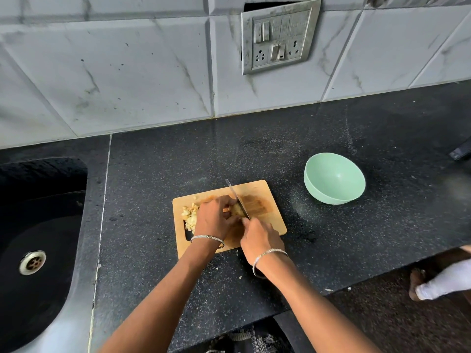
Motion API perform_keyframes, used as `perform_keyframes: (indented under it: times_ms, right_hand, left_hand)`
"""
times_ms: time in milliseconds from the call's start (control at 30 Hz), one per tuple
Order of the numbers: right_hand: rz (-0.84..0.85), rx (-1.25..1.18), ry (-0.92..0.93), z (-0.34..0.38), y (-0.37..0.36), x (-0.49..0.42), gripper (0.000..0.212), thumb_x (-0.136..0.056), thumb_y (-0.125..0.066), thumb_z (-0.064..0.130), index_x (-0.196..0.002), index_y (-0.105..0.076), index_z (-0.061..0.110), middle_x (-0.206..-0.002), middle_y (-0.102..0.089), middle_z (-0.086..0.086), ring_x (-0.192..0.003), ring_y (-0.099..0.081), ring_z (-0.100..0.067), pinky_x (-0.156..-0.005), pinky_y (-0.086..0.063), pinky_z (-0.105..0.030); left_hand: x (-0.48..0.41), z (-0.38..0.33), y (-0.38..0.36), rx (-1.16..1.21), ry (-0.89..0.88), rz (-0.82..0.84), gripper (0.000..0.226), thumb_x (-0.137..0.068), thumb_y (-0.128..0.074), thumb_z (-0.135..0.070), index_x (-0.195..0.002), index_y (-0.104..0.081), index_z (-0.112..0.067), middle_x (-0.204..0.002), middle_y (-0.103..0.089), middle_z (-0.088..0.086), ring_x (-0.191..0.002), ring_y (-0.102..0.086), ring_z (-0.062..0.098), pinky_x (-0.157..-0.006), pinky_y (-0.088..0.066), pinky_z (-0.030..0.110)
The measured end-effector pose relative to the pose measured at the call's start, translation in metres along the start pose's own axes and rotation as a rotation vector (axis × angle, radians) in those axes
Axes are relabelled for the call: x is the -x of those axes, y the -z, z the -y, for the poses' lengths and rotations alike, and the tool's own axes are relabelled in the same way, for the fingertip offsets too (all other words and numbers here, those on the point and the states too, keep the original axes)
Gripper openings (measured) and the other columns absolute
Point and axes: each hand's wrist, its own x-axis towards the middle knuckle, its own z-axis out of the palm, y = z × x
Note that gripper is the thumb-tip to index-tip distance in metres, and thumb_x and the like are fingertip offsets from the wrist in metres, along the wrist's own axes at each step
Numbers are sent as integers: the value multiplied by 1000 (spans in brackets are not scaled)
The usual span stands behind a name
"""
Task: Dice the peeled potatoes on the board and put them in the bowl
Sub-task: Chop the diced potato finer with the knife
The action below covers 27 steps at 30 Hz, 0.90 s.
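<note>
Two hands are seen over a wooden cutting board (272,222), which is laid flat on a black speckled countertop (331,250). The left hand (215,217) is held at the middle of the board, fingers curled down over a pale potato piece (236,209), which is pinned against the wood. The right hand (260,238) is placed at the board's near edge, fingers wrapped round the handle of a knife (237,197); the handle itself is hidden by the grip. The blade is set just right of the left fingertips, against the potato piece, with its tip reaching over the board's far edge. Diced potato (190,215) is heaped on the board's left part, beside the handle slot, and is partly covered by the left hand. Brownish stains are noted on the board's right part. A silver bangle (207,238) is worn on each wrist. A mint-green bowl (334,178) is set upright on the countertop to the right of the board and a little beyond it, well apart from it, its smooth inside seen down to the bottom. A dark sink (38,225) with a metal drain is sunk into the countertop well left of the board. A metal switch panel (279,36) is fixed to the tiled wall beyond the board.
</note>
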Motion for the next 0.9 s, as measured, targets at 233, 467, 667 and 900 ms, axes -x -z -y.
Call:
perform_keyframes:
  times_ms: [233, 467, 667, 900]
  right_hand:
    - [14, 71, 3, -22, -8, 19, 41, -104, -27, 42, -110, -56, 13, -109, -64, -10, -100, -63, -32, -67, -40, -33]
    - [20, 109, -6, -28, -14, 21, 43, -104, -28, 44, -111, -56, 12, -111, -64, -11, -103, -63, -34, -68, -40, -36]
    - [72, 75, -9, -40, -2, 42, 45, -103, -25, 46, -107, -56, 13, -109, -64, -12, -102, -62, -35, -71, -43, -37]
    - [26, 93, -7, -52, 31, 64, 43, -103, -20, 48, -90, -49, 19, -98, -63, -10, -94, -61, -35, -67, -41, -38]
  left_hand:
    - [-4, 1, 1, 65, 26, 5, 39, -60, -89, -11, -95, -72, -16, -91, -72, -3, -80, -69, 14, -76, -59, 34]
    - [1, -3, 2, 94, 39, -21, 39, -61, -88, -10, -96, -73, -15, -92, -72, -4, -81, -67, 10, -77, -58, 25]
    - [4, -4, 2, 138, 47, -33, 39, -61, -88, -8, -97, -73, -12, -93, -72, -1, -86, -68, 12, -77, -59, 28]
    - [10, -1, -1, 210, 57, -59, 39, -64, -88, -9, -99, -72, -13, -94, -71, -2, -88, -67, 10, -78, -57, 20]
